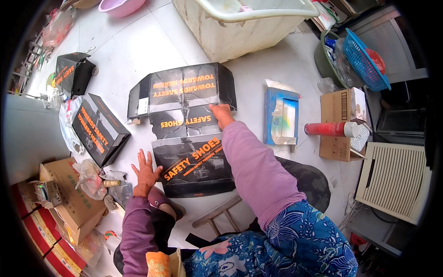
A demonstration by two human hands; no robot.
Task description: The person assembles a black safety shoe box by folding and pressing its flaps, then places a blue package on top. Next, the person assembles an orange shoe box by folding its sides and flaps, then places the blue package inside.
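A black shoe box point(198, 159) with orange lettering lies unfolded and creased on the floor in front of me, its panels spread away from me. My right hand point(222, 115) is at the right edge of its middle panel, fingers curled in and thumb on the cardboard; the fingertips are partly hidden. To the left of the nearest panel, my left hand point(146, 171) has its fingers spread and holds nothing. Its thumb comes close to the box's left edge; whether it touches I cannot tell.
Two more black boxes point(100, 129) point(73, 74) are at the left. A blue flattened carton point(281, 115) lies right, near a red cylinder point(325, 129) and a brown carton point(334, 104). A large whitish tub point(240, 37) stands beyond. An open brown carton point(74, 194) sits lower left.
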